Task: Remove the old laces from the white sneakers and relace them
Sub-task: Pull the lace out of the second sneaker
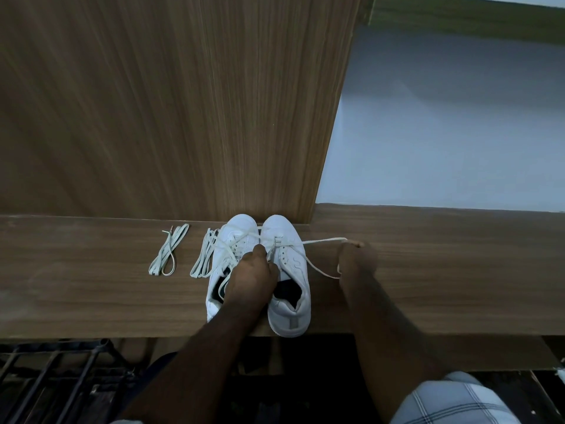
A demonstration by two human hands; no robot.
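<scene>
Both hands are at the sneakers (260, 270) on the desk (443, 286): left hand (252, 278) pinned at the eyelets, right hand (356, 255) fingers pinched on a limp lace (324, 240), best held near its tip.

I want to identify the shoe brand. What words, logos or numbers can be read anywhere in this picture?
None can be read.
Right sneaker: wavy stitching on its side, no letters; the grey heel tab is blank or too blurred to tell.
Left sneaker: no marking shows.
Loose laces and wooden table: no text.
</scene>
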